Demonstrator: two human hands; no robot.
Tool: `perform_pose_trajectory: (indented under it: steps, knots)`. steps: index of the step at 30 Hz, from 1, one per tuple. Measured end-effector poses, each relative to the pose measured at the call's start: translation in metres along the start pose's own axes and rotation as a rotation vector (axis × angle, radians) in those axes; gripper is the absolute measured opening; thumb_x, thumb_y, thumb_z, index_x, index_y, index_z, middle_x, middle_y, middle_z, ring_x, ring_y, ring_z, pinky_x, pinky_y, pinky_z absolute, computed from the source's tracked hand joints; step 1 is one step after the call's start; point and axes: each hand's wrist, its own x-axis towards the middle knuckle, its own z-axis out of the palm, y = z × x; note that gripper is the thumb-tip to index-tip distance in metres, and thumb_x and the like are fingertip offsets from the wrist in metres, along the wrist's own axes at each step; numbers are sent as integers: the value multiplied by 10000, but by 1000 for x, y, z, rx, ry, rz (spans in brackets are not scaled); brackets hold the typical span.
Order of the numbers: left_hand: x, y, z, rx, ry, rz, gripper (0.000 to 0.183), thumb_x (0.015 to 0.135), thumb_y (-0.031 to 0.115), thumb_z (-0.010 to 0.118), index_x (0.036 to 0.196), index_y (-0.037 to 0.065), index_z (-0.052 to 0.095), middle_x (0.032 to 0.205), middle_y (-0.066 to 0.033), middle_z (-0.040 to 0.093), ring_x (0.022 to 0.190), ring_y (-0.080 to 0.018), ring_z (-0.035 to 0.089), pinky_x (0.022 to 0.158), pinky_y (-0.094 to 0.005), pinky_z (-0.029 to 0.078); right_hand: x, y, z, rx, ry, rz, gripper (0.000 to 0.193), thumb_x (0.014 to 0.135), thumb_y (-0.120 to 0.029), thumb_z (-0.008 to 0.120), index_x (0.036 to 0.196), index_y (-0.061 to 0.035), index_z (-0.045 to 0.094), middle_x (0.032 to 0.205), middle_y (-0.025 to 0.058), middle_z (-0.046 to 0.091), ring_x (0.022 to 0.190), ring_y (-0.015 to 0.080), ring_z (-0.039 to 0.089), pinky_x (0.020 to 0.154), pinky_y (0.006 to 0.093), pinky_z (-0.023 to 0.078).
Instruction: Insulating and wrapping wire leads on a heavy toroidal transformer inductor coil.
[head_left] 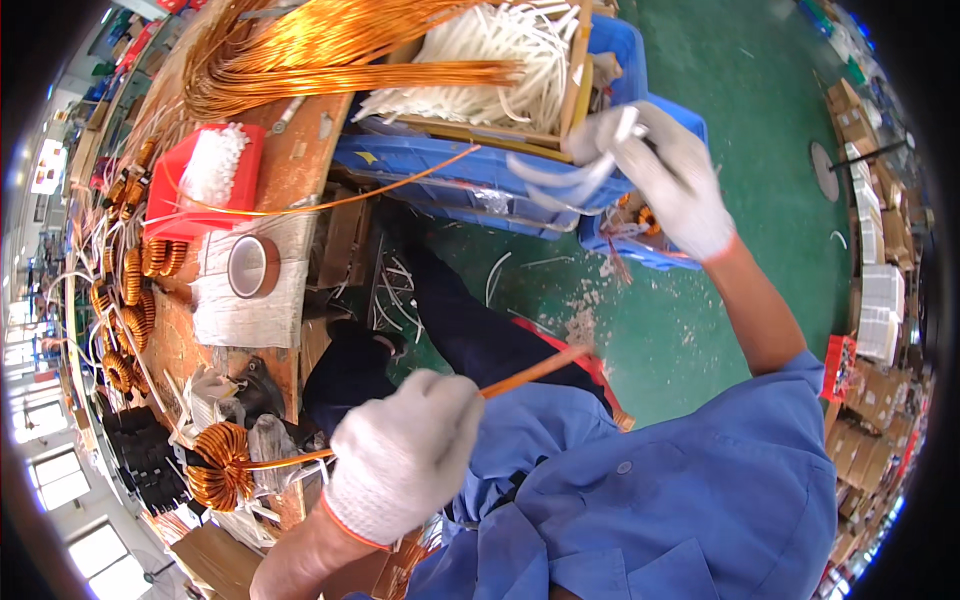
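Note:
My left hand (405,450), in a white knit glove, is closed around an orange copper wire (535,372). That wire runs from a copper-wound ring coil (220,466) at the table's near edge, and its other end sticks out right of my fist. Up at the right, my gloved right hand (660,175) pinches a few white plastic tubes (570,182), smeared by motion. Just left of it stands a box of many cut white tubes (490,70). Another copper wire (400,184) arcs over the table edge toward these tubes, its tip apart from them.
Copper wire bundles (340,50) lie at the far end of the wooden table. A red bin (250,165) of white pieces, a tape roll (254,266) and several wound coils (130,320) sit on it. Blue crates (440,170) hold the tube box; scraps litter the green floor (690,330).

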Motion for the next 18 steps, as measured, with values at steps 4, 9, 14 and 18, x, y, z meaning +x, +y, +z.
perform_pose_trajectory:
  steps: [4, 9, 14, 18]
  knots:
    - [1, 12, -8, -126, 82, -114, 100, 971, -4, 721, 1064, 5, 757, 888, -159, 694, 664, -275, 683, 618, -345, 530, -61, -48, -16, 68, -324, 249, 211, 1112, -164, 607, 1242, -5, 656, 951, 131, 756, 833, 236, 756, 761, 365, 590]
    - [5, 9, -6, -142, 100, -56, 115, 963, -18, 708, 1068, -31, 753, 872, -154, 685, 660, -232, 651, 607, -313, 499, -94, -35, 1, -240, -259, -19, 333, 968, -74, 743, 1299, -51, 708, 1000, 115, 743, 861, 312, 752, 755, 399, 589]
    - [6, 13, -6, -143, 79, -90, 117, 948, -22, 711, 1056, -43, 752, 860, -153, 695, 679, -230, 654, 614, -320, 497, -91, -39, 2, -295, -353, -67, 280, 967, -220, 806, 1234, -174, 737, 969, 42, 717, 808, 273, 743, 661, 401, 585]
    - [4, 11, -10, -116, 30, -54, 153, 927, -23, 745, 1077, 2, 760, 972, -175, 738, 754, -348, 720, 643, -359, 565, -89, -37, 8, -344, -355, -163, 213, 967, -277, 807, 1151, -196, 736, 889, 28, 641, 760, 242, 714, 607, 392, 550]
